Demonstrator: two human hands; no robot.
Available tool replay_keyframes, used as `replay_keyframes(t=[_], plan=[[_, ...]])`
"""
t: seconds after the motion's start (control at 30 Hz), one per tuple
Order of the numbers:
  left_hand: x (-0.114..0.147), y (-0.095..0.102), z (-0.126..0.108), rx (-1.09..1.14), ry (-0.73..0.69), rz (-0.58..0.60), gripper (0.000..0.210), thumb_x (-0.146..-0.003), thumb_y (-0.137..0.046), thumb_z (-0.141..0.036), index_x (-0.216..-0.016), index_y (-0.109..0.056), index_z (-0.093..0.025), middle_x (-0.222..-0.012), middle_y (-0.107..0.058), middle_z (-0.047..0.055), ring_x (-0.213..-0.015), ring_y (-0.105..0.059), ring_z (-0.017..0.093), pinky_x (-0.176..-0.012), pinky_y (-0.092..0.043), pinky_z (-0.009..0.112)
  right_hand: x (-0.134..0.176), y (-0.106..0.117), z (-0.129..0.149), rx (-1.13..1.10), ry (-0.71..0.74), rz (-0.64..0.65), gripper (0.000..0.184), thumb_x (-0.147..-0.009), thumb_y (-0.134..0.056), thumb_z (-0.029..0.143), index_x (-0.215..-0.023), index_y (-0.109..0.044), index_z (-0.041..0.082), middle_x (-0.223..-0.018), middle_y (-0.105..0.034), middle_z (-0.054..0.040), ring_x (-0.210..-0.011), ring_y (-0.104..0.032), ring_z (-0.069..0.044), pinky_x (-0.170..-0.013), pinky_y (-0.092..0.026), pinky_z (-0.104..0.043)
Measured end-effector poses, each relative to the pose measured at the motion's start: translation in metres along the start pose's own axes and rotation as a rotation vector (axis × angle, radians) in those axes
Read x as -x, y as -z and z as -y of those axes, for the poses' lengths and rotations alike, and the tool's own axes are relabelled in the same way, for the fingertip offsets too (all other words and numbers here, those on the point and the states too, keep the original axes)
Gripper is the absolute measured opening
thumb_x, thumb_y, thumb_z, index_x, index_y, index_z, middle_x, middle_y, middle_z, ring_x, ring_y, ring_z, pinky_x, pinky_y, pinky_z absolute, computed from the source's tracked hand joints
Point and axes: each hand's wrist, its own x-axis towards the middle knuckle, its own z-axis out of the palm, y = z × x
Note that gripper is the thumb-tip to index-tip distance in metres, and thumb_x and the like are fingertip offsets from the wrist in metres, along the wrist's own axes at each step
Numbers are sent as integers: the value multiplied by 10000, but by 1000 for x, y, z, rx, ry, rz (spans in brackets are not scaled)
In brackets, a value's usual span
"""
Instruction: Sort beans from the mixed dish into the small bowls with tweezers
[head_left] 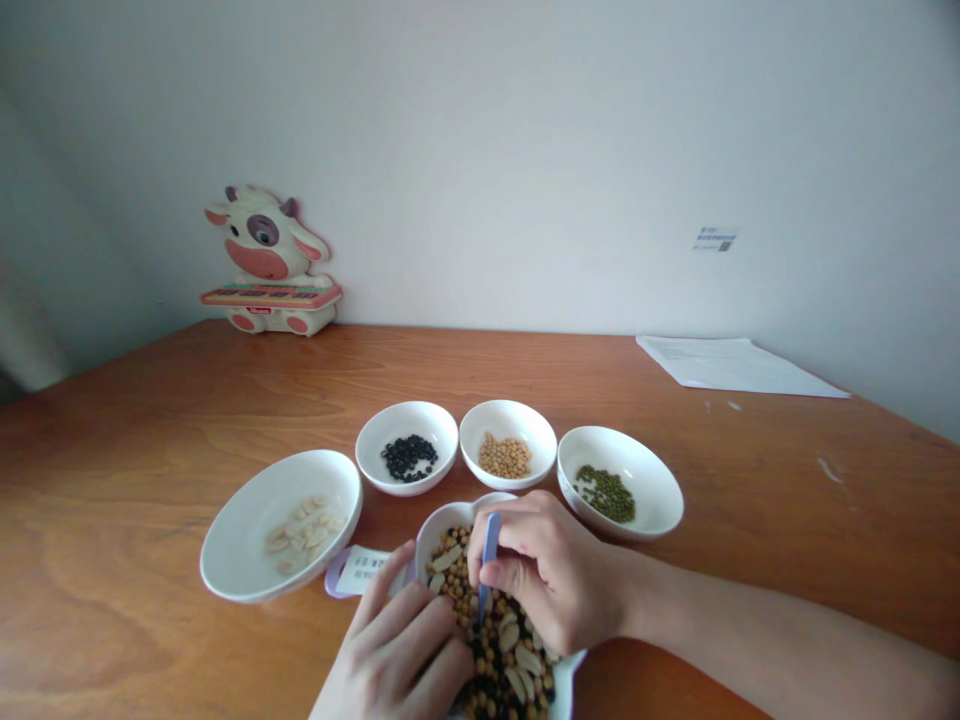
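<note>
My right hand [555, 575] is closed around lilac plastic tweezers [491, 540], thumb and fingers pinching them. Their tips point down into a white, lilac-edged tray [431, 525] full of mixed beans and peanuts [511, 640]. Over the tray's left side lies my left hand [409, 640], its index finger stretched along the rim and the other fingers curled over the edge; its thumb is hidden. Behind the tray stand white bowls of black beans [409, 458], yellow soybeans [505, 456] and green mung beans [606, 493]. Peanut halves [304, 532] lie in a larger bowl [240, 525] at left.
From the tray's left side sticks out a lilac handle [335, 577] with a white printed label [364, 572]. A toy cow with a keyboard [270, 265] stands at the back left of the wooden table [487, 355]. White paper sheets [739, 365] lie at the back right.
</note>
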Motion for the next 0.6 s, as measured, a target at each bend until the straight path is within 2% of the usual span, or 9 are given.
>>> replay_keyframes(t=[0.17, 0.3, 0.6], plan=[[0, 1, 0, -9, 1, -24, 391, -1075, -304, -214, -758, -533, -203, -688, -549, -24, -650, -552, 136, -1052, -452, 411, 1, -2, -1, -9, -19, -73, 131, -887, -500, 145, -811, -605, 163, -736, -668, -69, -647, -607, -171, -634, -487, -270], [0, 0, 2, -12, 1, -2, 374, -1051, -300, -153, -759, -529, -202, -687, -550, -24, -646, -559, 139, -1045, -454, 434, 1, -2, -1, 0, -19, -61, 129, -894, -511, 140, -837, -625, 161, -760, -683, -74, -674, -624, -176, -662, -506, -277], [4, -1, -1, -6, 12, 10, 426, -1089, -306, -292, -748, -544, -197, -696, -556, -20, -658, -563, 145, -1055, -430, 443, -1, -2, 2, 20, -18, -21, 152, -915, -517, 147, -830, -643, 155, -768, -698, -74, -670, -623, -171, -660, -510, -271]])
